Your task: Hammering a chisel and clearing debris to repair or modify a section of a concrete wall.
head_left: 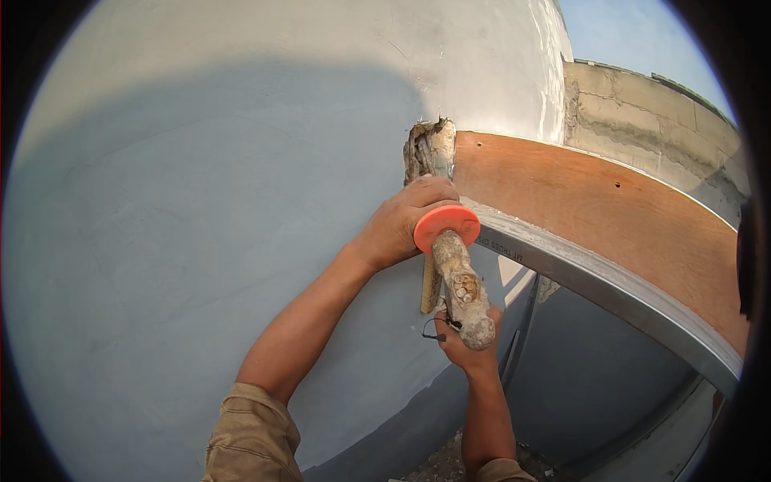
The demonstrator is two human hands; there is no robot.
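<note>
While the left hand [401, 221] wraps closed around the shaft of a mortar-crusted chisel with a round orange plastic hand guard [446, 226], the guard sits flush against the thumb side of that fist, so the fingers lie just ahead of it on the side toward the wall. The chisel's rough, battered striking end [464, 283] sticks out behind the guard toward the camera. Just below it, the right hand [466, 347] grips something whose lumpy, cement-caked end [479, 329] overlaps the chisel's tail; its fingers are curled shut, though what it holds is mostly hidden. A thin black wire [432, 333] pokes out beside this hand.

The chisel is at a splintered, weathered upright piece of wood [430, 153], set against a smooth, pale plastered wall [201, 201]. To the right run a reddish-brown plywood board [602, 209] and a grey metal channel [610, 285], both meeting the wall at that corner.
</note>
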